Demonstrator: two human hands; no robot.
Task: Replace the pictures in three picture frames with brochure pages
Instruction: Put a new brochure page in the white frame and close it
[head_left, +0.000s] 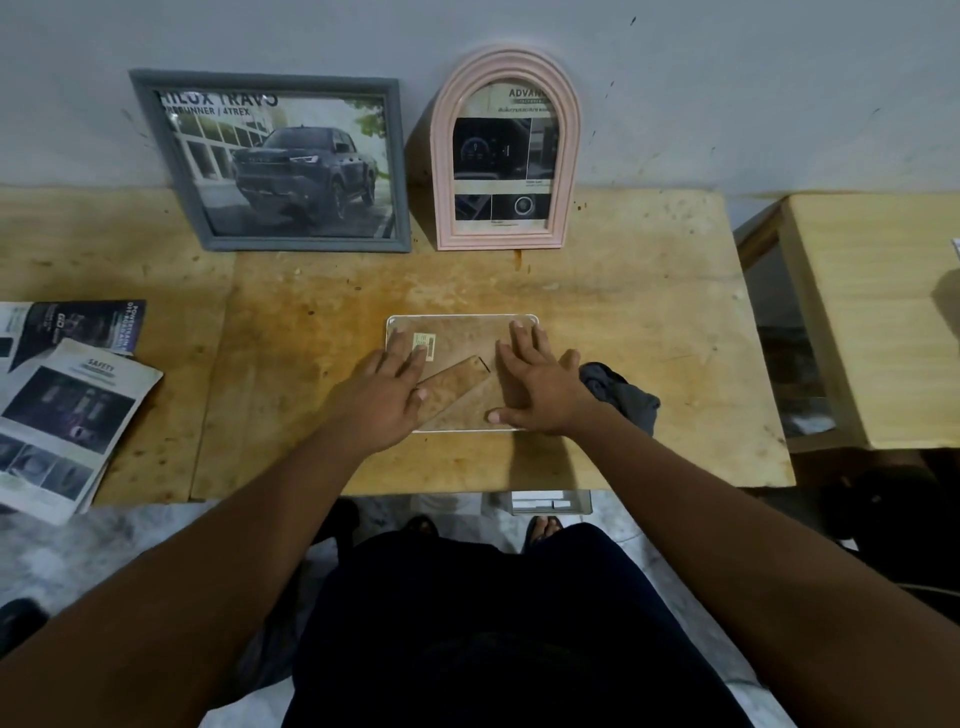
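We are on the last of the three frames. The white frame (462, 318) lies face down in the middle of the worktop (649, 312), nearer the front edge. We see only its brown back, with a little sticker (423, 345) and the fold-out stand (457, 384). Our left hand (387, 384) lies flat on the left part of the back, fingers straight and a bit spread. Our right hand (535, 384) lies flat on the right part, fingers spread too. Neither hand pinches anything. We think we are pressing the back into place or getting ready to lift it out; we cannot tell which, and we cannot see what is inside. The next move needs gentle fingers at the rim so nothing slips. At the back edge two frames lean on the wall. The grey frame (397, 156) holds a truck page. The pink frame (440, 171) holds a page of small dark pictures. More brochure pages (67, 415) lie at the left edge.
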